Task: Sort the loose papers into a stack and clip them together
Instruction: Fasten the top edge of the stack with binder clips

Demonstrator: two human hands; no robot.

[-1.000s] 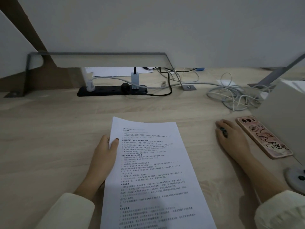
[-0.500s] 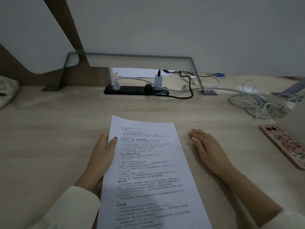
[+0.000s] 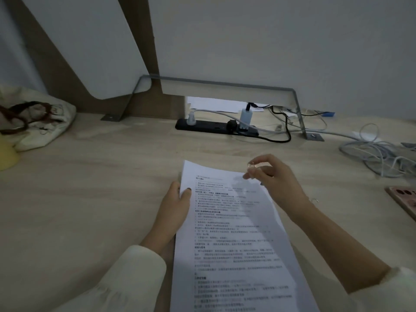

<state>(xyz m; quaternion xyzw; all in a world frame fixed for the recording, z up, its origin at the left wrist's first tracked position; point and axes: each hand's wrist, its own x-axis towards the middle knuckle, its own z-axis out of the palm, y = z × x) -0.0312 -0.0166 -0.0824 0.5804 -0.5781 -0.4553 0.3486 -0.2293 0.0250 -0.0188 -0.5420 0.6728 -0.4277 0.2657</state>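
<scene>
A stack of printed white papers (image 3: 231, 239) lies lengthwise in front of me on the wooden desk (image 3: 90, 199). My left hand (image 3: 175, 206) grips the stack's left edge near the top, thumb on the top sheet. My right hand (image 3: 272, 176) hovers over the stack's top right corner and pinches a small paper clip (image 3: 251, 165) between its fingertips. Another small clip (image 3: 314, 201) lies on the desk to the right of my right wrist.
A black power strip (image 3: 216, 127) with plugs sits at the back under a metal bracket (image 3: 225, 83). Coiled grey cables (image 3: 378, 154) lie at the right, a phone in a pink case (image 3: 405, 199) at the right edge, a cloth bag (image 3: 36, 120) at the left.
My right hand has lifted off the desk beside the papers and come over the stack's top right corner, now pinching a clip. The view has swung left. My left hand keeps its hold.
</scene>
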